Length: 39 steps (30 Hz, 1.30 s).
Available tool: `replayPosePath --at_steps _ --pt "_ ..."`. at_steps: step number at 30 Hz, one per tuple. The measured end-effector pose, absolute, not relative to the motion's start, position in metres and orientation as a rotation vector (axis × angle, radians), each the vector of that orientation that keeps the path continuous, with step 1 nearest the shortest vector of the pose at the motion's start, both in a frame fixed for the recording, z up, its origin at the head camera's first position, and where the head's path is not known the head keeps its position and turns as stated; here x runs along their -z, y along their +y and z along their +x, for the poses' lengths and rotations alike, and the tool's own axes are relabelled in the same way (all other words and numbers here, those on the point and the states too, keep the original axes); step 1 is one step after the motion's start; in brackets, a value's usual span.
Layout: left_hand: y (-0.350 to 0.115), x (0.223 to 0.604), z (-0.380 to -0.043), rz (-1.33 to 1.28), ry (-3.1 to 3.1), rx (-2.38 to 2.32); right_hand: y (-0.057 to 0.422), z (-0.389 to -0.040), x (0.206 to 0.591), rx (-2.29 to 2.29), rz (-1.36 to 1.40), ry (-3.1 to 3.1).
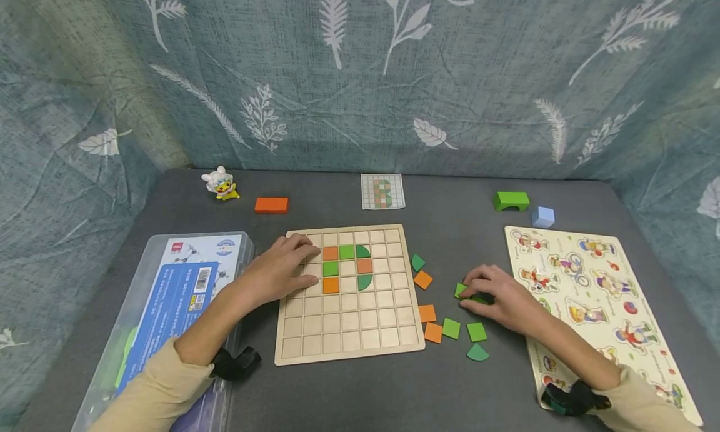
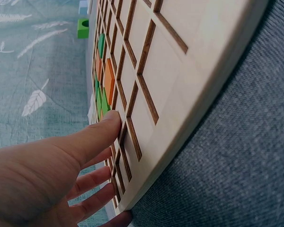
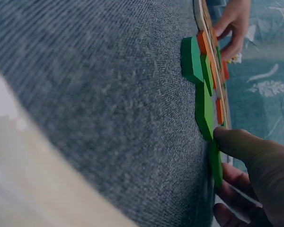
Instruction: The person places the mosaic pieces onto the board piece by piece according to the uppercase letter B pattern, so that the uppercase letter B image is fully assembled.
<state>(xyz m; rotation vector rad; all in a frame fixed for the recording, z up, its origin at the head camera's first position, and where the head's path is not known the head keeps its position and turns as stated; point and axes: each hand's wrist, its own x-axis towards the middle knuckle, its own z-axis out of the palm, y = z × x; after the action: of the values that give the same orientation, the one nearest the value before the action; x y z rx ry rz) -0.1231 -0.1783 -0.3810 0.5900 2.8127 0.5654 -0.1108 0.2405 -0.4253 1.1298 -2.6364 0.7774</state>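
Note:
A wooden grid board [image 1: 349, 355] lies in the middle of the table, with several orange and green tiles set in its upper cells. My left hand [image 1: 281, 272] rests on the board's left side, its fingers and thumb spread beside the orange tile [image 1: 330, 285]; it holds no tile. To the right of the board, my right hand [image 1: 503, 297] has curled fingers and thumb at a green square tile [image 1: 460, 290], seemingly pinching it. Another green piece [image 1: 479, 299] shows partly beneath that hand. In the right wrist view, the thumb meets the edge of a green tile [image 3: 215, 163].
Loose orange squares [image 1: 433, 332], green squares [image 1: 476, 332] and green quarter-rounds [image 1: 478, 352] lie right of the board. A small pattern card [image 1: 383, 191] sits behind it. A plastic case [image 1: 242, 247] stands left, a picture puzzle board [image 1: 596, 294] right. Blocks and a figurine [image 1: 221, 183] line the back.

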Motion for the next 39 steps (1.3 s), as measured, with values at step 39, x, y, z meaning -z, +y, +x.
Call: replayPosePath --at_steps 39 --pt "-0.180 0.382 -0.123 0.595 2.821 -0.551 0.167 -0.128 0.404 -0.772 1.398 -2.482"
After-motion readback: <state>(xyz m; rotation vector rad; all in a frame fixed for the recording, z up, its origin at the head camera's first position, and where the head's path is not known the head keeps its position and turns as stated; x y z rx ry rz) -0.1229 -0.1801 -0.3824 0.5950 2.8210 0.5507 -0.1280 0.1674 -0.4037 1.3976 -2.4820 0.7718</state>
